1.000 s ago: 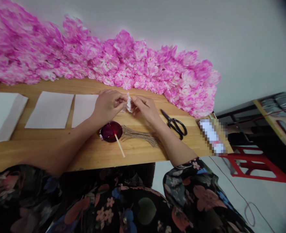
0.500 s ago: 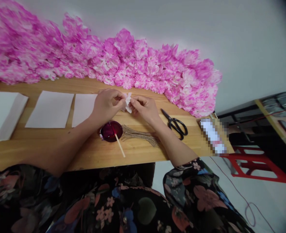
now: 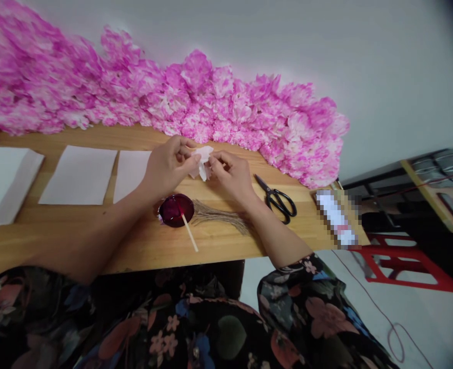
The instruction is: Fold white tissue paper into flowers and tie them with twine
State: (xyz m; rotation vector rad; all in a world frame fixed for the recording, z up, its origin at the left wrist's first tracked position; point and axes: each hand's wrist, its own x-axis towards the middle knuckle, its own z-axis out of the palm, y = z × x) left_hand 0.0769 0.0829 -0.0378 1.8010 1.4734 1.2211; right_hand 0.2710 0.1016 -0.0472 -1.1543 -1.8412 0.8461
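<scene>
The crumpled white paper [image 3: 202, 161] sits between the two hands above the wooden surface [image 3: 134, 243], pinched at one side by the left hand's [image 3: 177, 163] fingers and at the other by the right hand's [image 3: 227, 171] fingers, its lower part hanging between them

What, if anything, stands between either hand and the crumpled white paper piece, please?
Nothing visible does: the left hand and the right hand each have a grip on the white paper piece. The black scissors and dark red bowl lie clear of it.
</scene>
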